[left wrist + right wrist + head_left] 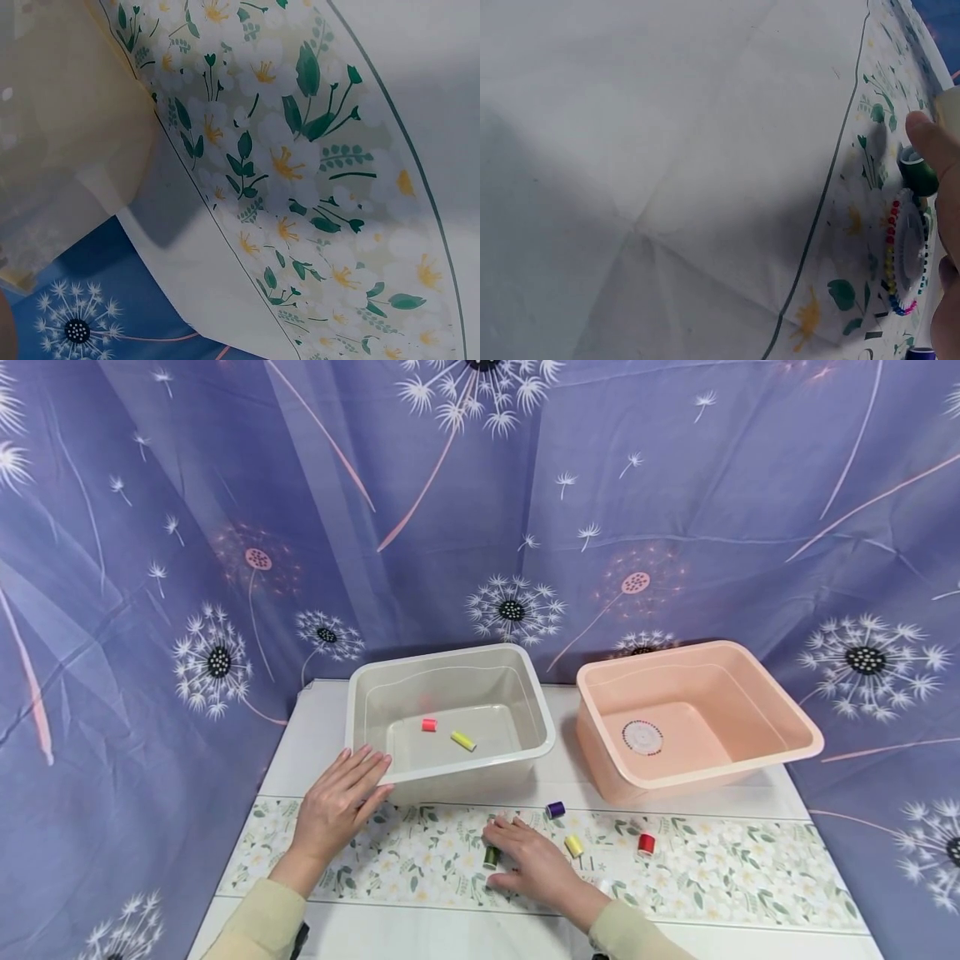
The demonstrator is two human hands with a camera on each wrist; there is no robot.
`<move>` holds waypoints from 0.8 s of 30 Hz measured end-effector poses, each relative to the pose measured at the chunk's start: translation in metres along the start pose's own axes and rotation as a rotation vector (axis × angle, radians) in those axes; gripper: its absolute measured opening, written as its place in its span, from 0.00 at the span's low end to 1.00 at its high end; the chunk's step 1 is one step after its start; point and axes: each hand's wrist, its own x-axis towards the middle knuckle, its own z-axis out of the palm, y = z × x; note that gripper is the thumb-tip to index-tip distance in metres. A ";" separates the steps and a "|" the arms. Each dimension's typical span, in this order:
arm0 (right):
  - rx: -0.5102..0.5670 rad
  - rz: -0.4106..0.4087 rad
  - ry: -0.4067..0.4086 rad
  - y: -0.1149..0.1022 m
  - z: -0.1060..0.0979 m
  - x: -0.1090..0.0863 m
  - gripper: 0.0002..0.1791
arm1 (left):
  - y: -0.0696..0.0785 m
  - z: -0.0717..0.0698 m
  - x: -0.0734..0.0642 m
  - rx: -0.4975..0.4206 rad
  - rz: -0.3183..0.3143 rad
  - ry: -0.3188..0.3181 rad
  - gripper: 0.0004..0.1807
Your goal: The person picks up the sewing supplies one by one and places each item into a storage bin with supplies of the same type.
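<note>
My left hand (337, 806) rests with straight fingers on the front left corner of a grey plastic basin (461, 768). A red thread spool (429, 725) and a yellow thread spool (463, 741) lie inside that basin. Over the floral strip, my right hand (536, 864) has its thumb and fingertips spread apart around a dark green thread spool (491, 857). In the right wrist view, the green spool (919, 174) stands by the thumb. A pin wheel (906, 255) ringed with coloured pinheads lies under the palm, hidden from the head view.
To the right of my right hand are a purple spool (555, 810), a yellow spool (573, 846) and a red spool (647, 844). A pink basin (697, 772) at the back right holds another pin wheel (642, 737). A blue dandelion curtain (450, 568) hangs behind the table.
</note>
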 end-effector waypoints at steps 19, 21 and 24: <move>0.022 -0.008 0.028 0.004 0.015 0.004 0.29 | 0.001 0.001 0.000 0.005 -0.004 -0.001 0.34; 0.022 -0.007 0.035 0.004 0.015 0.004 0.29 | 0.001 0.001 0.000 0.007 -0.005 -0.005 0.34; 0.026 0.005 0.034 0.004 0.014 0.005 0.28 | 0.001 0.001 0.000 0.007 -0.005 -0.003 0.34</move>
